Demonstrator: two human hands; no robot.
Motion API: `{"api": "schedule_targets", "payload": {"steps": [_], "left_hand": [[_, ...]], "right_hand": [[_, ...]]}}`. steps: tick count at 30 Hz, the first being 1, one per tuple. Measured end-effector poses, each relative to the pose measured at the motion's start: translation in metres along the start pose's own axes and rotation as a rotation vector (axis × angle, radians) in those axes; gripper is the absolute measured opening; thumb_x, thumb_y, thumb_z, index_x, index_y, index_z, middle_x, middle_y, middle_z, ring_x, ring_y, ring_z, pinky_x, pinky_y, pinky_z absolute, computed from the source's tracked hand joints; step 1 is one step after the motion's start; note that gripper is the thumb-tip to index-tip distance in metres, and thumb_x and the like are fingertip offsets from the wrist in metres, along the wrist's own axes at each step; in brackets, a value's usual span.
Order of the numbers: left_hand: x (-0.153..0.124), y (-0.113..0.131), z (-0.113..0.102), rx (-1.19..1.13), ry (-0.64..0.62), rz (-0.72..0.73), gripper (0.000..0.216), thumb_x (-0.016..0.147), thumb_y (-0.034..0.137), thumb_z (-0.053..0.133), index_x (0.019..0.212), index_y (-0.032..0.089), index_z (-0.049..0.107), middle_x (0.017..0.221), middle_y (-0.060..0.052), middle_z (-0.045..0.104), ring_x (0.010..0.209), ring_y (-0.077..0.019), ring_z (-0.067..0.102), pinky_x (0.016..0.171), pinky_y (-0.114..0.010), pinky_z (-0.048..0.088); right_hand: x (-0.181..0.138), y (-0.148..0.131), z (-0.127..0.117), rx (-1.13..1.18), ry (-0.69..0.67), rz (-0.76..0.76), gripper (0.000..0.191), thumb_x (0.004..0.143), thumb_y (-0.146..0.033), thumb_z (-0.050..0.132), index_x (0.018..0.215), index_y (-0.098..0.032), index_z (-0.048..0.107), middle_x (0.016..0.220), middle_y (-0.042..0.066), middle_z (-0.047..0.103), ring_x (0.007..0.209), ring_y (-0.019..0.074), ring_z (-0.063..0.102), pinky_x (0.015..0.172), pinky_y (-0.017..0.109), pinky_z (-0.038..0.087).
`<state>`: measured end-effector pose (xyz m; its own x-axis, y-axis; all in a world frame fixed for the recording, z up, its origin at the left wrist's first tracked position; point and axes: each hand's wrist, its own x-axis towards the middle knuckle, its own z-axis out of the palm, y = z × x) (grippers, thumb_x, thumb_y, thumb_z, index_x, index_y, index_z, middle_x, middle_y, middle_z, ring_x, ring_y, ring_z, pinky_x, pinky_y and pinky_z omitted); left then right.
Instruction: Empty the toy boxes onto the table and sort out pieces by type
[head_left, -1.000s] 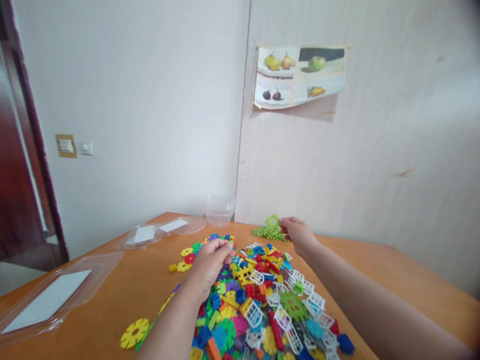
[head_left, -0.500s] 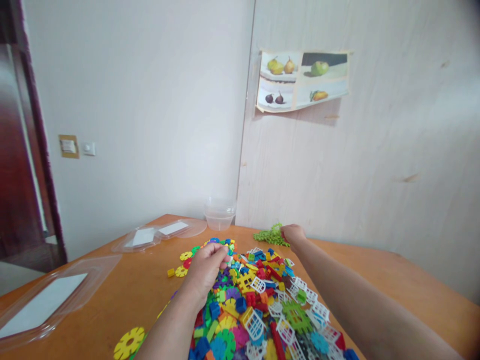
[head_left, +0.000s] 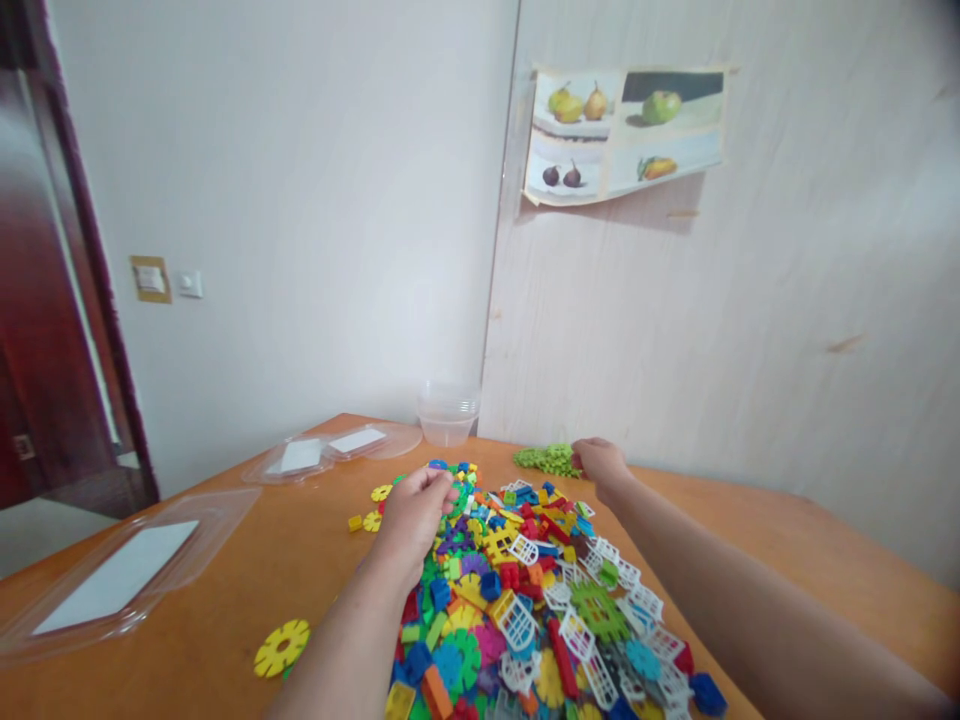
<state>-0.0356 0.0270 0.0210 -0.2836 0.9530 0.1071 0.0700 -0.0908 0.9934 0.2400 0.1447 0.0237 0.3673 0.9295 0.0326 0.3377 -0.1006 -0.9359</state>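
Observation:
A heap of colourful plastic building pieces (head_left: 525, 600) covers the middle of the orange table (head_left: 285, 570). My left hand (head_left: 415, 515) rests on the far left part of the heap, its fingers curled into a pinch on a small piece I cannot make out. My right hand (head_left: 600, 463) reaches to the far side of the table and touches a small pile of light green pieces (head_left: 546, 459) lying flat by the wall. Its fingers are bent down onto the pile's right edge.
A clear plastic tub (head_left: 448, 414) stands in the corner by the wall. Clear lids (head_left: 330, 448) lie left of it, and a larger clear lid (head_left: 120, 575) lies near the left table edge. Loose yellow flower discs (head_left: 282, 646) lie left of the heap.
The green piece that stood up by my right hand now lies flat on the green pile. My left hand stayed on the heap, fingers drawn closer together. The camera shifted slightly.

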Motion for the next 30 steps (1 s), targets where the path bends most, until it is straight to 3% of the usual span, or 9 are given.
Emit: {"api": "schedule_targets", "payload": {"steps": [6, 9, 11, 15, 19, 24, 30], "left_hand": [[0.006, -0.004, -0.002, 0.027, 0.081, 0.016, 0.024, 0.076, 0.042, 0.06, 0.077, 0.018, 0.066, 0.078, -0.005, 0.07, 0.076, -0.0201, 0.063, 0.069, -0.029, 0.048], [0.009, -0.008, -0.005, 0.075, 0.133, 0.014, 0.022, 0.075, 0.04, 0.06, 0.077, 0.019, 0.067, 0.08, -0.006, 0.071, 0.084, -0.0234, 0.065, 0.068, -0.029, 0.048], [0.011, -0.01, -0.007, 0.114, 0.17, 0.004, 0.022, 0.075, 0.04, 0.059, 0.078, 0.019, 0.068, 0.081, -0.006, 0.072, 0.085, -0.0245, 0.066, 0.067, -0.03, 0.047], [0.013, -0.013, -0.008, 0.156, 0.169, -0.031, 0.023, 0.078, 0.038, 0.056, 0.084, 0.019, 0.07, 0.091, -0.007, 0.074, 0.09, -0.0251, 0.067, 0.072, -0.031, 0.048], [0.01, -0.015, -0.003, 0.174, 0.106, -0.043, 0.019, 0.079, 0.029, 0.057, 0.083, 0.019, 0.072, 0.095, -0.008, 0.075, 0.093, -0.0257, 0.067, 0.078, -0.033, 0.048], [0.007, -0.021, 0.003, 0.122, 0.001, -0.015, 0.023, 0.082, 0.035, 0.057, 0.088, 0.021, 0.073, 0.105, -0.009, 0.074, 0.1, -0.0269, 0.067, 0.087, -0.037, 0.048], [0.007, -0.018, 0.004, 0.032, -0.051, -0.054, 0.034, 0.08, 0.048, 0.061, 0.089, 0.018, 0.073, 0.101, -0.011, 0.075, 0.096, -0.027, 0.068, 0.083, -0.036, 0.05]], "right_hand": [[-0.062, 0.0, -0.008, 0.0, -0.244, -0.124, 0.018, 0.083, -0.034, 0.065, 0.081, -0.016, 0.065, 0.066, 0.001, 0.065, 0.058, 0.0115, 0.058, 0.049, 0.02, 0.04], [-0.093, 0.001, -0.018, -0.187, -0.485, -0.282, 0.03, 0.08, -0.046, 0.066, 0.079, -0.016, 0.067, 0.064, 0.0, 0.064, 0.057, 0.0117, 0.055, 0.05, 0.021, 0.038], [-0.108, 0.001, -0.026, -0.389, -0.58, -0.418, 0.04, 0.078, -0.056, 0.066, 0.09, -0.018, 0.071, 0.071, 0.002, 0.066, 0.061, 0.0136, 0.057, 0.054, 0.023, 0.04], [-0.13, -0.004, -0.032, -0.636, -0.601, -0.544, 0.069, 0.072, -0.069, 0.067, 0.127, -0.027, 0.063, 0.091, 0.006, 0.071, 0.078, 0.0217, 0.063, 0.065, 0.03, 0.045], [-0.143, -0.007, -0.02, -0.649, -0.629, -0.534, 0.084, 0.072, -0.071, 0.065, 0.143, -0.03, 0.048, 0.115, 0.01, 0.068, 0.098, 0.0284, 0.064, 0.078, 0.035, 0.048], [-0.152, -0.004, 0.006, -0.531, -0.636, -0.488, 0.08, 0.077, -0.057, 0.068, 0.148, -0.033, 0.039, 0.109, 0.007, 0.069, 0.094, 0.0256, 0.064, 0.081, 0.037, 0.048], [-0.162, -0.01, 0.034, -0.283, -0.626, -0.486, 0.066, 0.078, -0.034, 0.069, 0.141, -0.026, 0.049, 0.1, 0.004, 0.066, 0.086, 0.0191, 0.062, 0.078, 0.033, 0.048]]}}
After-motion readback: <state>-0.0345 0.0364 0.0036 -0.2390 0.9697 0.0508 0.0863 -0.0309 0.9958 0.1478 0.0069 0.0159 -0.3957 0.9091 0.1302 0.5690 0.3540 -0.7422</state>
